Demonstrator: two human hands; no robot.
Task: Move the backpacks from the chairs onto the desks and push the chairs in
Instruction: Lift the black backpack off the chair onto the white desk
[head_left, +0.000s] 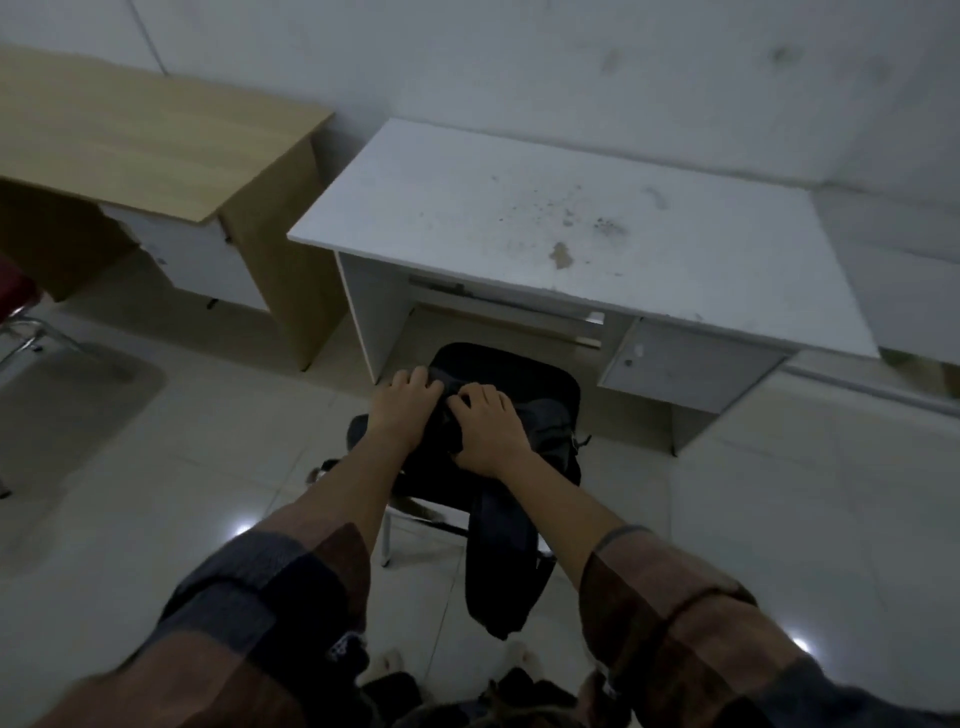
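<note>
A dark backpack (540, 421) lies on a black chair (498, 364) that stands in front of the white desk (519, 208), partly under its front edge. My left hand (408, 408) grips the top of the backpack with curled fingers. My right hand (485, 428) grips the bag just beside it, fingers curled into the fabric. A wide strap (501, 561) hangs down from the bag past the chair's metal frame (387, 540) toward the floor.
A wooden desk (156, 135) stands to the left, close beside the white one. A red chair (15, 306) with a chrome frame shows at the left edge. Both desks stand against the white wall; the floor is pale glossy tile.
</note>
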